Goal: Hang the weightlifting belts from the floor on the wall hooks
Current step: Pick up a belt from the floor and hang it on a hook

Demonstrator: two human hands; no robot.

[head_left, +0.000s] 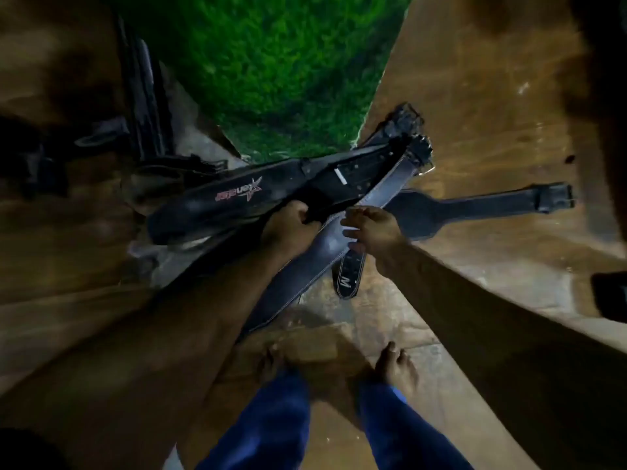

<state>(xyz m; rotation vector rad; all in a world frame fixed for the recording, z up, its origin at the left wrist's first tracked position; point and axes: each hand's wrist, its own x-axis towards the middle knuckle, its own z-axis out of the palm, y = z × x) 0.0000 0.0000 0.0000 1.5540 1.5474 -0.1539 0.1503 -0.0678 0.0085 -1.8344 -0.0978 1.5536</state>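
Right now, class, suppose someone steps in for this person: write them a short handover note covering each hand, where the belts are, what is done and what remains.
Left hand: grips the black belt with the red star logo, at its narrower part.
Right hand: open, fingers spread over the stitched dark belt, not gripping it.
Belts: several lie crossed in a pile on the brown floor, beside the green turf. One wide belt lies further right; a strap end marked M pokes out near the right hand.
Done: no belt shows as hung; no wall hooks are in view.
Left: lift the gripped belt, find the hooks, hang it, then the others.
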